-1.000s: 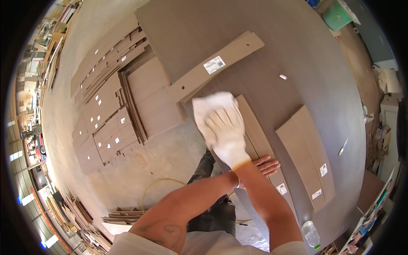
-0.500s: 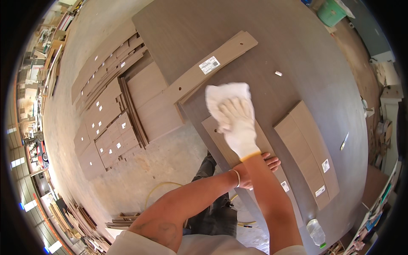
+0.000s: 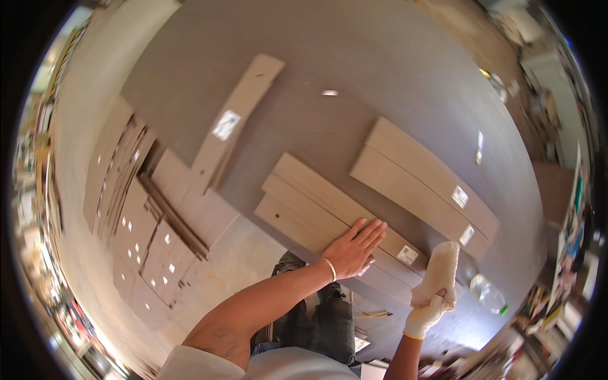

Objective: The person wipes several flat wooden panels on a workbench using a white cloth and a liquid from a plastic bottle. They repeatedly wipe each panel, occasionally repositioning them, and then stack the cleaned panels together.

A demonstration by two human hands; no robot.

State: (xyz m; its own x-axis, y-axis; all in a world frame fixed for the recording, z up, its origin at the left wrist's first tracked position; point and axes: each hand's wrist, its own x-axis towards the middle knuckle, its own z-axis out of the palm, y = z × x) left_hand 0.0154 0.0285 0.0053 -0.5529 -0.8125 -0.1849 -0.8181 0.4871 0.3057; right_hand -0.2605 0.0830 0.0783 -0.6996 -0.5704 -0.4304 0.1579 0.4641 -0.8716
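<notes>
My left hand [image 3: 356, 248], bare with a bracelet at the wrist, lies flat with its fingers stretched across a pair of long brown boards [image 3: 310, 209] near the table's front edge. In a white glove, my right hand [image 3: 425, 316] grips a folded white cloth [image 3: 438, 269], over the right end of these boards. A white label [image 3: 407, 254] is stuck on the board to the right of my left fingers. Whether the cloth touches the board, I cannot tell.
On the large brown panel [image 3: 316, 38] lie a second pair of labelled boards [image 3: 405, 168], a labelled strip [image 3: 244, 95], a small knife-like tool [image 3: 479, 149] and a clear bottle [image 3: 486, 292]. Stacked brown panels [image 3: 145, 234] stand on the left. A yellow hose lies below.
My right hand has drawn the cloth back from the boards' far left end to their near right end. My left hand stays on the boards; the view has turned.
</notes>
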